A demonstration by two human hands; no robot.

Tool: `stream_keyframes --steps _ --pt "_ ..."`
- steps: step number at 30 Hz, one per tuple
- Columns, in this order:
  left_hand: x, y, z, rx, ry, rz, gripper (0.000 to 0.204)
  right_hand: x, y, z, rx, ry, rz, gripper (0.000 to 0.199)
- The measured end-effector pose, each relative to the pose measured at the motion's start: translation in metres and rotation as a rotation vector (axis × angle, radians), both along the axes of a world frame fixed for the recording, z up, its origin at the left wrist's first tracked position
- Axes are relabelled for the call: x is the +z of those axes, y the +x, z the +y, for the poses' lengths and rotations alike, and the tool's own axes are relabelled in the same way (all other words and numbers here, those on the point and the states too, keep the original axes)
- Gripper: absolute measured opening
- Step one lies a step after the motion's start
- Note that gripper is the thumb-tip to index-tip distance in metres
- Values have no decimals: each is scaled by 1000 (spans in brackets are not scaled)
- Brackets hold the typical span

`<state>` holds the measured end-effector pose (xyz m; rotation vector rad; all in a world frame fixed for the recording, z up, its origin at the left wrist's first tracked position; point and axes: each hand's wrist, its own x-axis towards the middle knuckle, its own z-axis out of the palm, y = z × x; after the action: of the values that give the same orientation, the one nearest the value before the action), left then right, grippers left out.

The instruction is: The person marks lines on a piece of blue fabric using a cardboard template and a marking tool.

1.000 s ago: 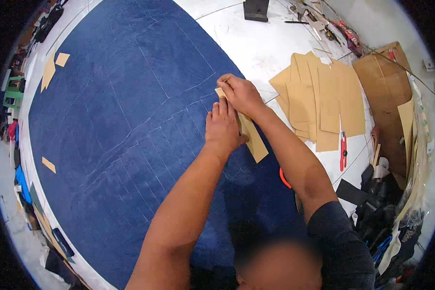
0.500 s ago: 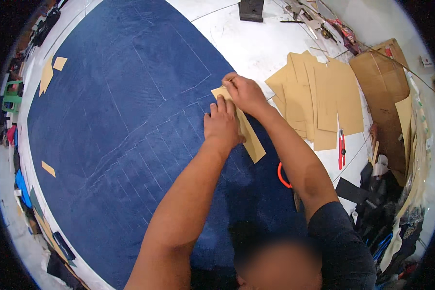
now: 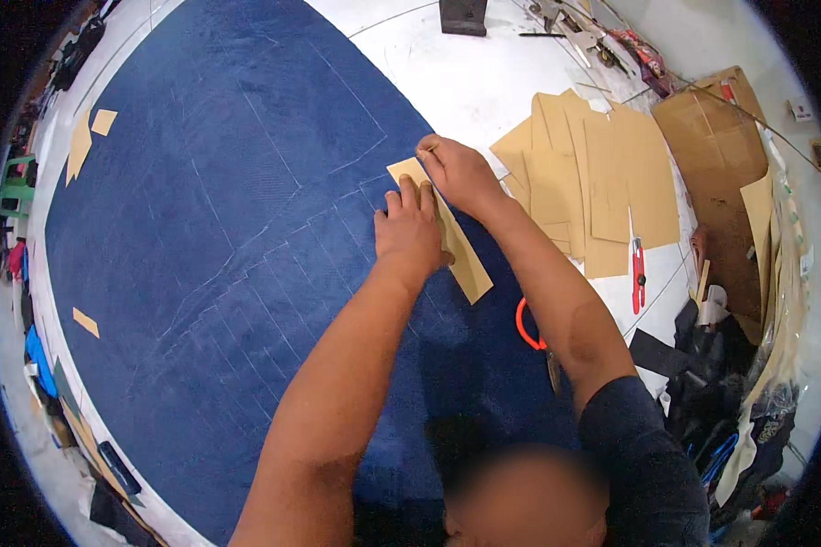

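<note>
Left hand (image 3: 410, 232): my palm is flat, fingers spread, pressing the tan paper strip (image 3: 461, 255).
Right hand (image 3: 456, 171): fingers pinched at the strip's far end.
Strip: lies on the blue fabric (image 3: 210, 228), near its right edge.

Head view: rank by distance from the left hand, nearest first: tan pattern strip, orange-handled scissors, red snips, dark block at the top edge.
1. Tan pattern strip: under the left hand.
2. Orange-handled scissors: lower right, on the blue fabric's edge.
3. Red snips: farther right, by the stacked card patterns.
4. Dark block: top edge.
</note>
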<state>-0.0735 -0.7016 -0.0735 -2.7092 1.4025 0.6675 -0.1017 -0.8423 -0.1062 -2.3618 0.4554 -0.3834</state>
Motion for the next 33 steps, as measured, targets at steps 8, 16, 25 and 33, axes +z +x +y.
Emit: stream_keyframes --steps 8,16,25,33 --pt "-4 1 4 0 10 -7 120 6 -78 13 170 -63 112 27" --pt "6 2 -4 -5 59 26 120 -1 -41 -2 148 -117 -35 23" --pt "3 -1 -1 16 72 27 122 0 -129 21 277 -186 35 14" --pt "3 4 0 -2 82 1 120 -1 -127 26 219 -204 -66 14"
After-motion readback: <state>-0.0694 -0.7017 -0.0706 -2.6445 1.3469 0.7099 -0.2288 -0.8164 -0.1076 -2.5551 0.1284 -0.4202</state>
